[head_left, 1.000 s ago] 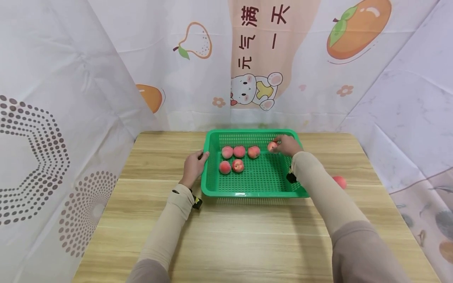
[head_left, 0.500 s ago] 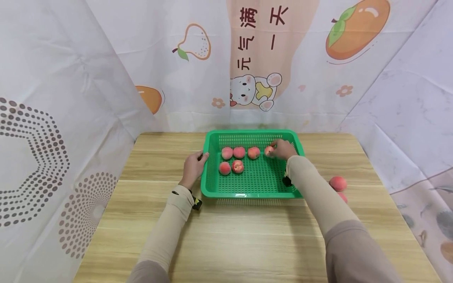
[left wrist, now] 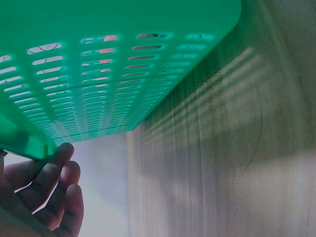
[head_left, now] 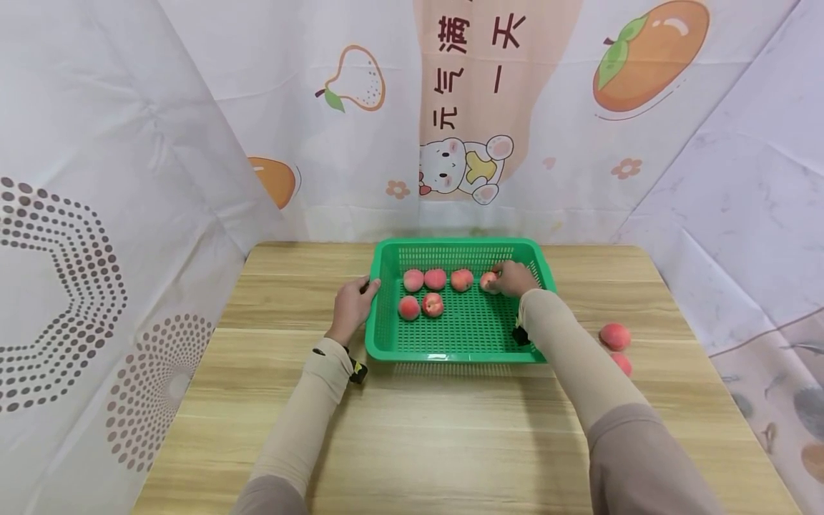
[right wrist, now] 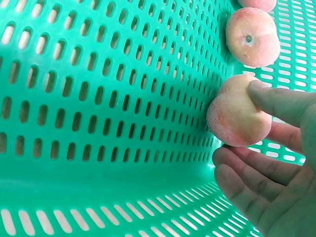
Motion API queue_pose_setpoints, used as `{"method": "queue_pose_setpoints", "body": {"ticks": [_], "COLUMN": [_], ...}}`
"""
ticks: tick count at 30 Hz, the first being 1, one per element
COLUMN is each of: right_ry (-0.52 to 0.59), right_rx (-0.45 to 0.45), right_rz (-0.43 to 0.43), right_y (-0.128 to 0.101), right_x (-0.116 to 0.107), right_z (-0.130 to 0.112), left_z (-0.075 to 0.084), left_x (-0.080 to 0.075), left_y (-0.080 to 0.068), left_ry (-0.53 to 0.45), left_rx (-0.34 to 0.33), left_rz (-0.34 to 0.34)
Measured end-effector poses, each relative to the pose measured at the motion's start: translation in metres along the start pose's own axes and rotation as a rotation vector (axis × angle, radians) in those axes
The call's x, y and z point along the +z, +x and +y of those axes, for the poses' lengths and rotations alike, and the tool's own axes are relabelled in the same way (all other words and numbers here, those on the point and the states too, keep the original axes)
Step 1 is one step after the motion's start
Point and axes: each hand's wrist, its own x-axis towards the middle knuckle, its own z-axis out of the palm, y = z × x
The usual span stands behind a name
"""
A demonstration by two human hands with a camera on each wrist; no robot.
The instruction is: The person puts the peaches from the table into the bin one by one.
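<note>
A green perforated plastic basket (head_left: pixel 444 357) sits on the table with several peaches inside. My left hand (head_left: pixel 350 307) grips its left rim, fingers under the lip (left wrist: pixel 29 143) in the left wrist view. In the right part of the basket, my right hand (head_left: pixel 516 279) holds a peach (right wrist: pixel 237 116) between thumb and fingers, low against the back wall. Left of it along that wall lie three more: the nearest peach (head_left: pixel 461 280), a middle peach (head_left: pixel 435 279) and a corner peach (head_left: pixel 413 280). In front are two others, a red peach (head_left: pixel 408 307) and a paler peach (head_left: pixel 433 305).
Right of the basket, one peach (head_left: pixel 615 336) lies on the wooden table (head_left: pixel 438 443), with another peach (head_left: pixel 621 363) just in front, partly behind my right sleeve. A printed cloth (head_left: pixel 360 143) hangs behind the table's back edge, with more cloth at both sides.
My right hand has carried its peach left and down into line with the back row. The arm's shift uncovers the peaches outside the basket. My left hand stays on the rim.
</note>
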Motion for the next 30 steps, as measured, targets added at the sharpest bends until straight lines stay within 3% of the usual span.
{"method": "queue_pose_setpoints", "body": {"ticks": [14,30], "right_ry": [-0.05,-0.034], "right_rx": [-0.022,-0.037], "right_rz": [0.022,0.02], "right_y": [0.002,-0.002], "right_x": [0.002,0.003], "right_z": [0.002,-0.009], "left_z": [-0.002,-0.004], "left_x": [0.001,0.001], "left_y": [0.002,0.002], "left_ry": [-0.006,-0.008], "left_rx": [0.015,0.012], "left_rz": [0.008,0.008]}}
